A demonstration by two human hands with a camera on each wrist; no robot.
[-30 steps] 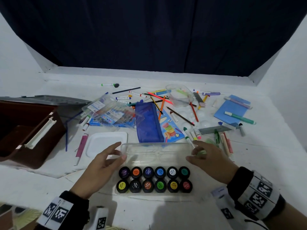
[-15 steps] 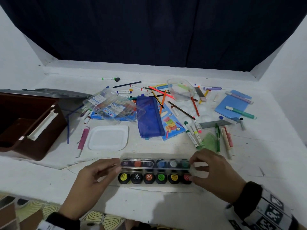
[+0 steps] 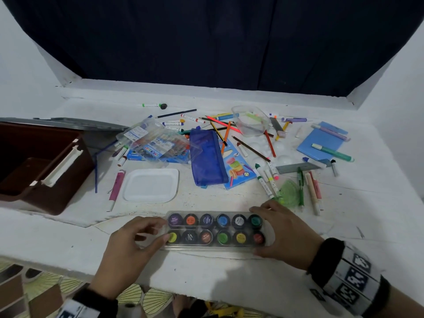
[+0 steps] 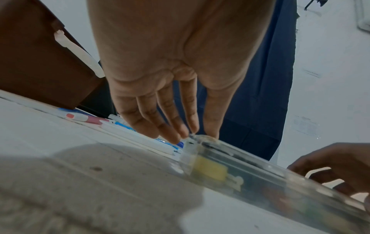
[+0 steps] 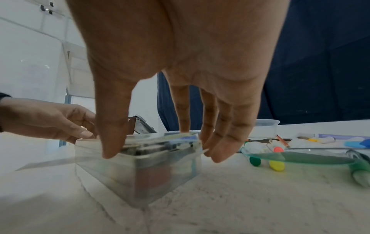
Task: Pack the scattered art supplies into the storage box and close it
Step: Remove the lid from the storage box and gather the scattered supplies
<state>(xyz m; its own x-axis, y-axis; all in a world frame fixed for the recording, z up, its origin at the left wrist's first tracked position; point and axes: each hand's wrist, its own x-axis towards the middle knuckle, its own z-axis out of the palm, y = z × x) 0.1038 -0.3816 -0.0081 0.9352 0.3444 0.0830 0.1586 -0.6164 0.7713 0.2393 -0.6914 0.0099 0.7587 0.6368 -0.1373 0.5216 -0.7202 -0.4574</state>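
A clear plastic paint set (image 3: 215,229) with two rows of coloured pots lies near the table's front edge, its lid folded down over the pots. My left hand (image 3: 164,230) holds its left end, thumb on top over the yellow pot. My right hand (image 3: 261,229) spans the right end, thumb on the near side and fingers on the far side. In the left wrist view the left hand (image 4: 192,134) has its fingertips on a corner of the paint set (image 4: 240,166). The right wrist view shows the right hand (image 5: 160,155) straddling the paint set (image 5: 140,166). The brown storage box (image 3: 57,193) stands open at the left.
The box's grey lid (image 3: 68,123) lies behind it. A white tray (image 3: 150,185), blue pencil case (image 3: 207,157), pen packs (image 3: 156,145), clear tub (image 3: 251,120), blue notebook (image 3: 321,142), green protractor (image 3: 290,193) and several loose markers and pencils cover the table's middle and right.
The clear lid, lying open behind the pots a second ago, has swung down over them. Both hands came toward me with it and now sit on the case's ends.
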